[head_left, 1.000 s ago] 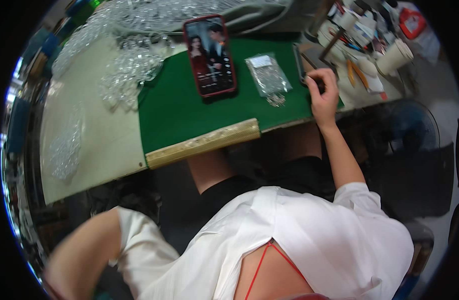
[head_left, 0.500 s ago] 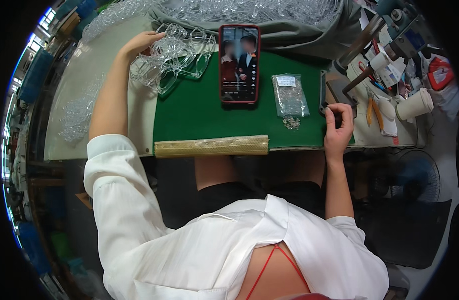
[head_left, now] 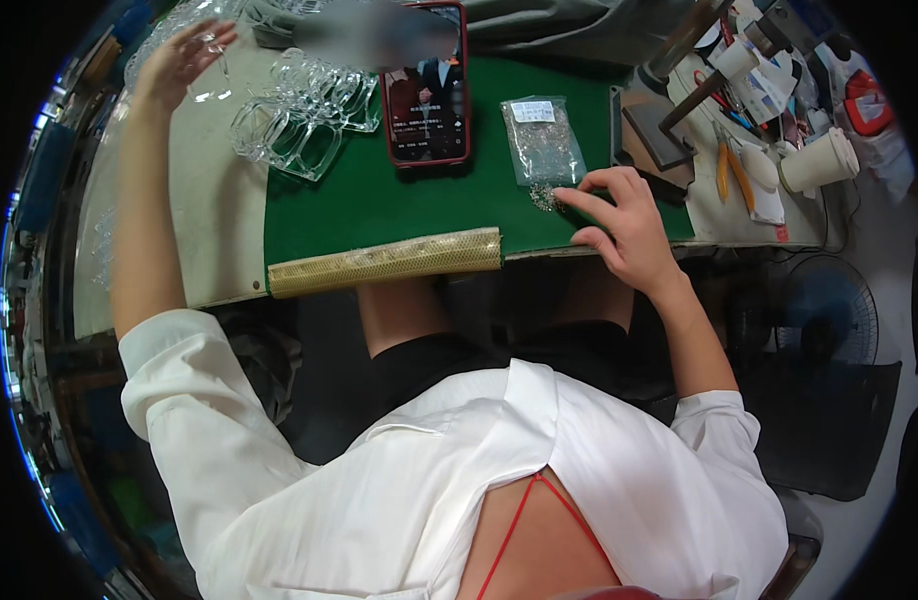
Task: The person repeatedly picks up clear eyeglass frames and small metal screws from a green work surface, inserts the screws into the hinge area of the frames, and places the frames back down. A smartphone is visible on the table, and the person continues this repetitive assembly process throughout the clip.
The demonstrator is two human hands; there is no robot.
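My left hand (head_left: 182,62) reaches far out to the left back of the bench, fingers spread over clear plastic parts (head_left: 301,110) heaped there; it touches one small clear piece. My right hand (head_left: 622,223) rests on the right edge of the green mat (head_left: 379,205), fingers apart, its fingertips on a little heap of small metal pieces (head_left: 547,195) spilled below a clear plastic bag (head_left: 541,138). A phone in a red case (head_left: 426,85) lies lit on the mat between the two hands.
A gold mesh-covered pad (head_left: 384,263) runs along the mat's front edge. Pliers with orange handles (head_left: 731,172), a paper cup (head_left: 817,162), a dark block (head_left: 656,137) and tools crowd the right of the bench. A fan (head_left: 829,315) stands lower right.
My left arm came up from my side and stretched to the clear parts at the back left. My right hand shifted left from the bench edge to the small metal pieces.
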